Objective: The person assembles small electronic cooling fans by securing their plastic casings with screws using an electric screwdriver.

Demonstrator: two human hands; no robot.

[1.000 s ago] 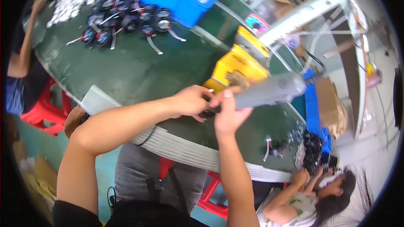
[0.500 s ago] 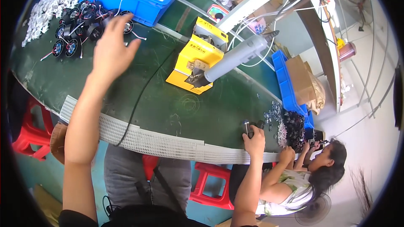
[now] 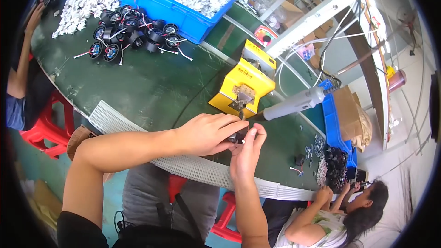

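Both my hands meet in front of the yellow box-shaped machine (image 3: 245, 76). My left hand (image 3: 206, 133) is closed on a small black part (image 3: 238, 136), its fingers covering much of it. Fingers of my right hand (image 3: 244, 158) pinch the same part from the other side, and a small white bit shows beside them. Just beyond the hands, a grey electric screwdriver (image 3: 294, 103) slants, its dark nose close to the machine's front. Far left lies a pile of round black motor-like parts (image 3: 133, 30) with white-ended wires.
A blue bin (image 3: 183, 11) of white pieces stands behind the pile, with loose white pieces (image 3: 87, 9) beside it. One black wired part (image 3: 299, 160) lies at the right, near small clear and dark pieces. People sit at both sides; a white perforated strip (image 3: 202, 167) edges the table.
My left hand has come from the pile to the middle and now grips a black part. My right hand has moved left to join it, leaving a black wired part on the table.
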